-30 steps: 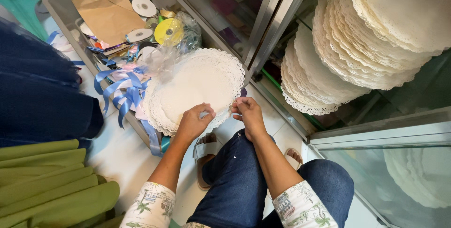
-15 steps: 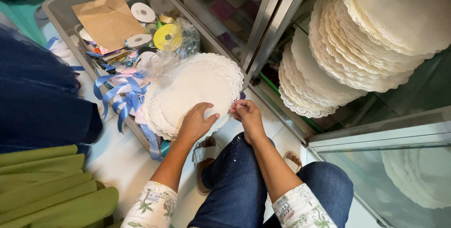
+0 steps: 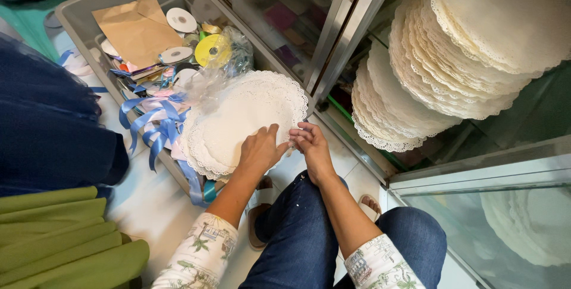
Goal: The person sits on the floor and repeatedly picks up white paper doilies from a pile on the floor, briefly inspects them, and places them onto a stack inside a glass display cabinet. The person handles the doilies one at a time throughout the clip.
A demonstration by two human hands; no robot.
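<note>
White doilies [image 3: 241, 123] under both hands [image 3: 285, 149]

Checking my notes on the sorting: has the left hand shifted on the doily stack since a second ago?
Yes. The left hand slid right along the doily stack, toward the right hand.

Two hands, the left hand [image 3: 260, 149] and the right hand [image 3: 311, 146]. One stack of white doilies [image 3: 241, 119] beneath them. One grey bin [image 3: 80, 18]. One brown envelope [image 3: 135, 27]. One yellow ribbon spool [image 3: 212, 50]. Three white spools [image 3: 181, 20] show clearly.
</note>
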